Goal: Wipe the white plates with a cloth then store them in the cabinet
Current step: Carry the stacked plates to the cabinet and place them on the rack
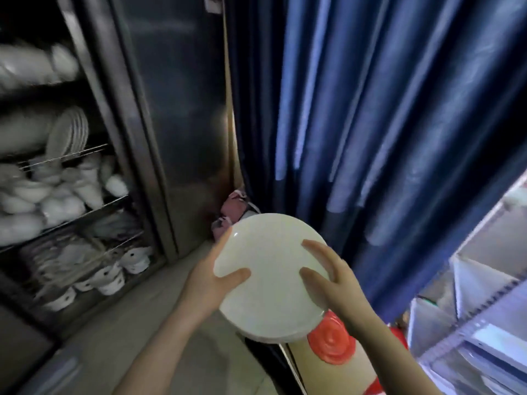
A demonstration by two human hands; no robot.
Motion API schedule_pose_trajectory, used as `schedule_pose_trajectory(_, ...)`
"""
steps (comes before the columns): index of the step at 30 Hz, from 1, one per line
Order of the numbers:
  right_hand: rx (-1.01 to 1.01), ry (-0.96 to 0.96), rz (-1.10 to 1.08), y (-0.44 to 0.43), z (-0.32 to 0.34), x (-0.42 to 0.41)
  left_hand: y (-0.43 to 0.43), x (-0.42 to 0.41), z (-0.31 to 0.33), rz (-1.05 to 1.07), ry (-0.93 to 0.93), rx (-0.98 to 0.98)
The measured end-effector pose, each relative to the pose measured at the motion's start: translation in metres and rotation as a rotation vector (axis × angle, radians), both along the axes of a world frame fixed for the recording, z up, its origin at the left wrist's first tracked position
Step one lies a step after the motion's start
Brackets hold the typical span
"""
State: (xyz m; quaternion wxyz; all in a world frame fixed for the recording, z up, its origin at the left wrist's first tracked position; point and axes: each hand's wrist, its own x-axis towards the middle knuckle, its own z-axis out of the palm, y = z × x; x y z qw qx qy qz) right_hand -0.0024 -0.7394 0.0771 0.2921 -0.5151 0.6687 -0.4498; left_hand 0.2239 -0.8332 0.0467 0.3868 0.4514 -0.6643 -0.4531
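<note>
Two thumbs-and-fingers grips on one plate, basically. The left thumb [235, 276] lies flat across the top face, and the rest of the left hand [204, 283] wraps under the rim on that side, so those fingers are closed on it. On the other side two right fingers [313, 248] press down on the top face while the right hand [339, 283] curls round the rim, also gripping.

The plate [271, 289] is white, round and glossy, held up in the air in front of the body and tilted a bit toward the camera. At its lower edge I think I see a second rim underneath, so it might be a small stack, can't say for sure.

Just below it there's a red lid [330, 344] on a beige container. Right behind the far rim, a pink-and-white bundle [233, 202] sits on the floor, too blurry to name.

To the left, well apart from the plate, the cabinet [137, 138] stands open. Its wire racks hold white plates on edge [68, 132], bowls [57, 192] piled below them and cups [109, 279] upside down at the bottom. A blue curtain [370, 109] fills the back, and pale shelves [484, 303] are on the right.
</note>
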Motion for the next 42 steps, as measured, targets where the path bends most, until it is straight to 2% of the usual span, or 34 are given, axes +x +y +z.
schedule_pose_trajectory(3, 0.012, -0.006, 0.111, -0.084, 0.0, 0.051, -0.05, 0.062, -0.002, 0.153, -0.021, 0.015)
schedule_pose_trajectory(9, 0.022, -0.148, 0.335, -0.213, 0.003, 0.157, -0.125, 0.17, 0.001, 0.421, -0.02, 0.033)
schedule_pose_trajectory(18, 0.053, -0.158, 0.633, -0.371, -0.005, 0.276, -0.203, 0.274, -0.002, 0.787, 0.038, 0.095)
schedule_pose_trajectory(22, 0.045, -0.219, 0.731, -0.445, -0.007, 0.319, -0.254, 0.305, -0.003, 0.871, 0.1, 0.088)
schedule_pose_trajectory(25, 0.053, -0.251, 0.801, -0.506, -0.003, 0.346, -0.303, 0.328, 0.0, 0.951, 0.078, 0.091)
schedule_pose_trajectory(35, 0.0, -0.154, 0.943, -0.666, 0.012, 0.436, -0.44, 0.404, 0.009, 1.078, 0.137, 0.087)
schedule_pose_trajectory(42, -0.05, -0.073, 0.888, -0.752, 0.01, 0.51, -0.535, 0.476, -0.001, 1.086, 0.168, 0.064)
